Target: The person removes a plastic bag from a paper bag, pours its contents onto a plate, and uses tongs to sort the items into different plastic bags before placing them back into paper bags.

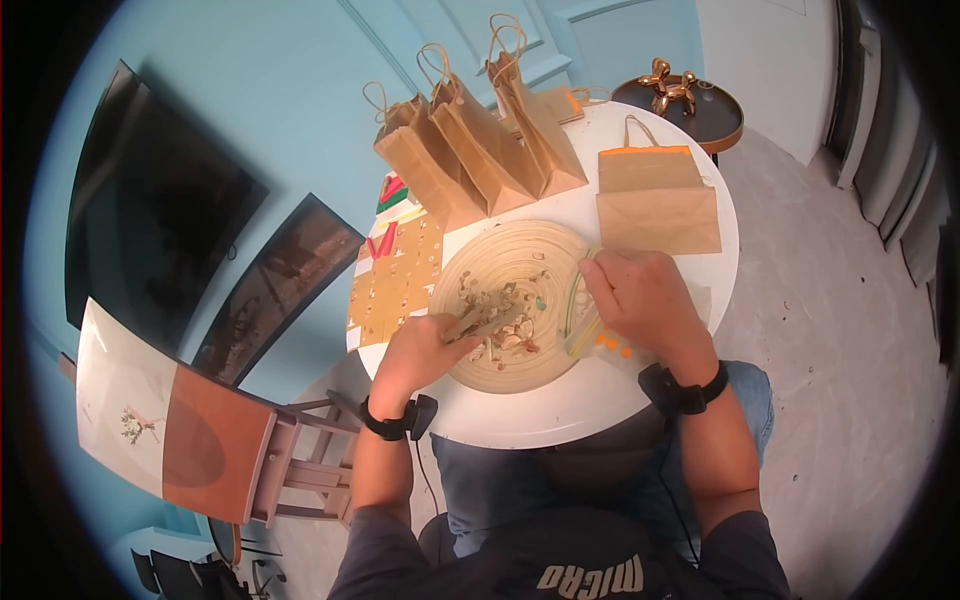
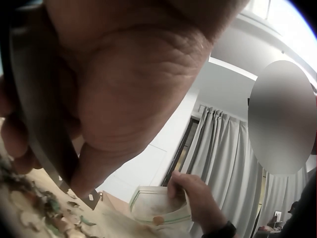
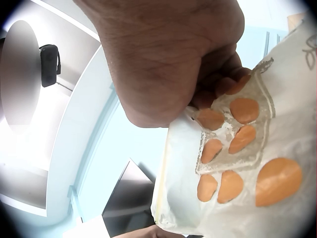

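A round woven tray [image 1: 470,375] holds a loose heap of dried leafy and flaky pieces [image 1: 515,335]. My left hand [image 1: 415,355] grips a flat metal tool [image 2: 37,94], its far end low over the heap. To the right of the tray, my right hand [image 1: 640,295] pinches the upper edge of a translucent zip bag [image 1: 580,315] with orange patches. In the left wrist view the bag [image 2: 148,203] hangs from the right hand [image 2: 198,198]. The right wrist view shows curled fingers at the bag [image 3: 183,198]; whether anything is inside cannot be told.
Three brown paper bags [image 1: 520,160] stand behind the tray, and another paper bag [image 1: 660,205] lies at the back right. Patterned sheets [image 1: 395,285] with red items [image 1: 385,240] are at the left of the white table [image 1: 520,425]. A side table [image 1: 715,125] bears a shiny balloon-dog figure.
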Motion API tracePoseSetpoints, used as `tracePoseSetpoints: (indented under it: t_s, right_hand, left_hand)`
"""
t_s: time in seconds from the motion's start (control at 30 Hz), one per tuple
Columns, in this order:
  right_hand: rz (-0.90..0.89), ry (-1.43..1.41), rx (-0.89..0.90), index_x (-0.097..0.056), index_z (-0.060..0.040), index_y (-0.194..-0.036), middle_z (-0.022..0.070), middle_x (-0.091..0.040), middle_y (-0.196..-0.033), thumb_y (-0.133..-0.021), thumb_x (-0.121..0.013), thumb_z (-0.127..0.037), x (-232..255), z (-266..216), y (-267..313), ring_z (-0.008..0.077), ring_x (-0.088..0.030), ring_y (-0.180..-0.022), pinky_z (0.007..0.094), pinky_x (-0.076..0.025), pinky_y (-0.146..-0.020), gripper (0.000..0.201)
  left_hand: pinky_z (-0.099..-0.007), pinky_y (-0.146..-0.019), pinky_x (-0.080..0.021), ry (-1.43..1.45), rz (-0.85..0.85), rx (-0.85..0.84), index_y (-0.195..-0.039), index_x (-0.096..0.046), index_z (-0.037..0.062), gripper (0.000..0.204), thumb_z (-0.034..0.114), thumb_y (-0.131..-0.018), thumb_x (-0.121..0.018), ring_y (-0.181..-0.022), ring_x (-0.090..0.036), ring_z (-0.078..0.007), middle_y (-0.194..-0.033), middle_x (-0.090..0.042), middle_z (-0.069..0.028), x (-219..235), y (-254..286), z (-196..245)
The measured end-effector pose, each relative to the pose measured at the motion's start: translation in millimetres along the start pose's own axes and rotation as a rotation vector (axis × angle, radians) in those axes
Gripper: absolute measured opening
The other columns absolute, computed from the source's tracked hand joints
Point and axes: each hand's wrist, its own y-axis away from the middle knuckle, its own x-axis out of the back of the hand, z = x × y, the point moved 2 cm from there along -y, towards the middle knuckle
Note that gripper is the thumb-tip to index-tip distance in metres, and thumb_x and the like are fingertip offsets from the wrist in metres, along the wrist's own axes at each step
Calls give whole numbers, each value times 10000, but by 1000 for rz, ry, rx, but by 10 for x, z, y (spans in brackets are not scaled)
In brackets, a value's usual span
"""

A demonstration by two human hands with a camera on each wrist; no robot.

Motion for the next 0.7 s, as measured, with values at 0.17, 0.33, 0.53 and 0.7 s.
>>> tracePoseSetpoints:
  t_s: [0.17,0.33,0.53,0.7]
  right_hand:
    - [-2,10,0,-690,-23,-771,213,-688,-706,-1094,-664,-219,-2,-18,3,419,-697,-662,507,-552,-643,379]
    - [-20,14,-14,-687,-24,-772,209,-683,-706,-1097,-661,-220,-41,-23,1,420,-695,-672,508,-550,-651,381]
    - [-28,7,-8,-673,-25,-765,210,-676,-698,-1096,-661,-221,-51,-34,-5,423,-687,-658,508,-546,-645,385]
    - [-33,1,-20,-673,-29,-765,210,-678,-697,-1097,-659,-224,-63,-24,1,424,-682,-645,509,-544,-640,385]
  left_hand:
    - [-481,-707,-550,33,-70,3,-957,-783,-30,397,350,-921,-894,-738,-722,-421,-776,-718,-252,-25,111,-69]
    - [-475,-725,-565,38,-80,-64,-1030,-815,-1,350,317,-907,-892,-761,-736,-417,-797,-742,-227,-46,228,-32]
    - [-450,-724,-580,-49,-52,-51,-1103,-852,14,309,239,-903,-923,-758,-765,-380,-840,-767,-233,-75,287,67]
    - [-457,-718,-572,-54,2,-100,-1059,-855,14,263,222,-907,-911,-762,-759,-398,-834,-754,-251,-96,296,25]
